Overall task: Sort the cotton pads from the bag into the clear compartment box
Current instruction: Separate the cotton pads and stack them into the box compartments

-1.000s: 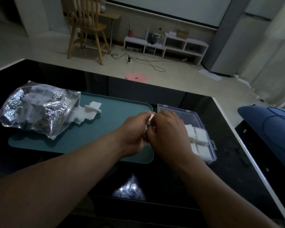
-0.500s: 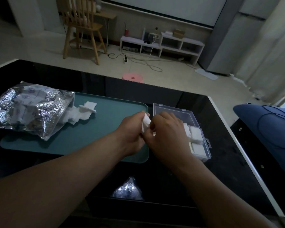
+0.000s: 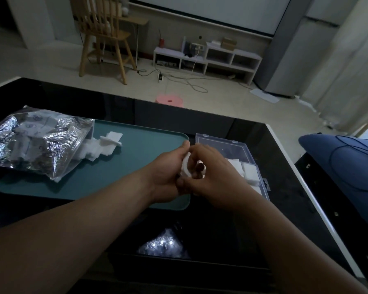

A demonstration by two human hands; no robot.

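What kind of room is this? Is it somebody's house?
Most likely a living room in a home. A wooden chair stands on the floor, a low white shelf unit sits under a big screen on the wall, and curtains hang at the right.

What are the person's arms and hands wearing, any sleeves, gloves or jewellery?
Nothing shows. The left hand and right hand are ungloved, and both forearms are uncovered to the picture's edge: no sleeves, watch or bracelet. Rings cannot be judged.
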